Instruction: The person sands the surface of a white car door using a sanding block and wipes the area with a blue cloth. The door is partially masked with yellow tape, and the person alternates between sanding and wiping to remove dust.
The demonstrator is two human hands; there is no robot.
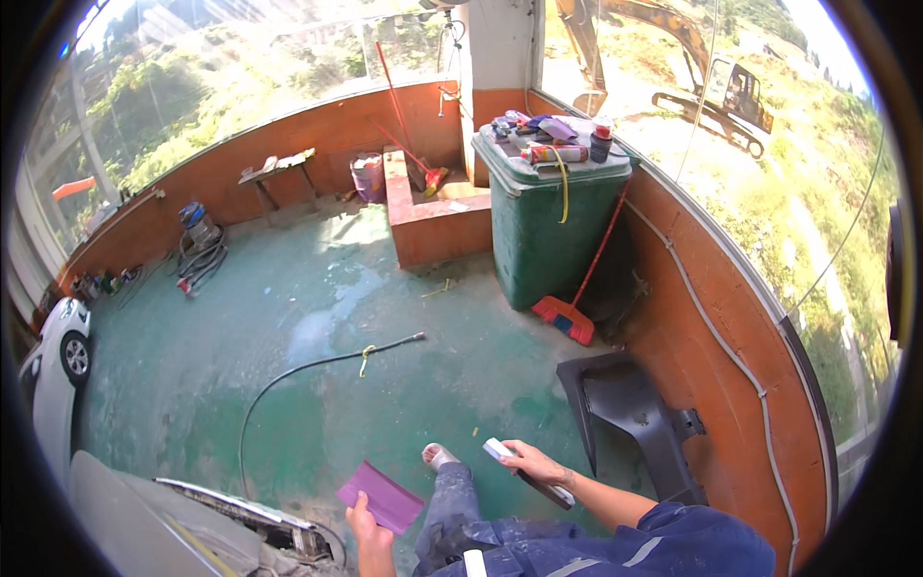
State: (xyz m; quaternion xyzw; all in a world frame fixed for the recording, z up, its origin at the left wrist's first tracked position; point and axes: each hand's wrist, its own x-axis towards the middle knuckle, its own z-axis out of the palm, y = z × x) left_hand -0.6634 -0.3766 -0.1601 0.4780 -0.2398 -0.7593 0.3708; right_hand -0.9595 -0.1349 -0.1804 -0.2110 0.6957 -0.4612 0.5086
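My left hand (365,524) is at the lower middle, thumb on top, gripping a purple sandpaper sheet (383,495) by its near edge. The sheet is slightly bent and touches nothing else. To the right, my right hand (535,464) is closed around a long sanding block (498,449), whose pale end sticks out past the fingers. Its darker rear end shows below the wrist. Between the two hands, my leg and shoe stand on the green floor. Nearest my left hand is a grey car body (144,510) with an exposed panel edge.
A dark hose (317,363) curves across the floor ahead. On the right lie a black plastic car part (639,413) and a red broom (565,319) beside a green wheeled bin (548,221) topped with cans. A vacuum (199,226) and a white car (60,356) stand left.
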